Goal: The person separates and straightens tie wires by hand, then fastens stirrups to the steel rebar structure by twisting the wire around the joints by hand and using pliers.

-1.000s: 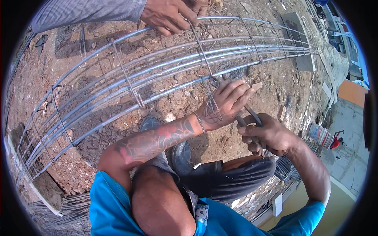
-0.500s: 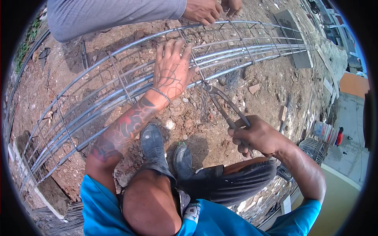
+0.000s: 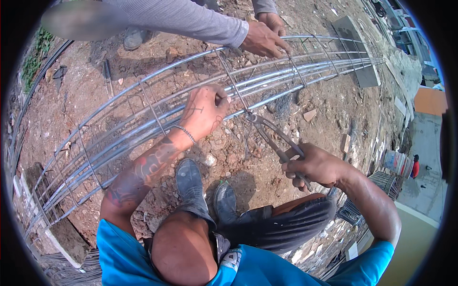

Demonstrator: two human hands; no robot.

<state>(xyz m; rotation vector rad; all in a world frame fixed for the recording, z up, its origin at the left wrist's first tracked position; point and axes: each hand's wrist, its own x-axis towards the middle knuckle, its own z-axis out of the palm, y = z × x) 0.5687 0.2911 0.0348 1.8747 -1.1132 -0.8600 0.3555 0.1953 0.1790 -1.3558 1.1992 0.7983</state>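
Over rubbly dirt (image 3: 219, 143) a cage (image 3: 234, 83) is stretching while the right hand (image 3: 312, 164) is gripping pincers (image 3: 254, 119) at its near bar (image 3: 267, 101) by the handles (image 3: 271, 143), perhaps for leverage, and the left hand (image 3: 202, 112), hold unclear, is curling over the cage.

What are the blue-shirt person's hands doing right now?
Left hand: fingers curled by the steel cage; can't tell if it holds anything.
Right hand: closed, holding the pincers by the handles.
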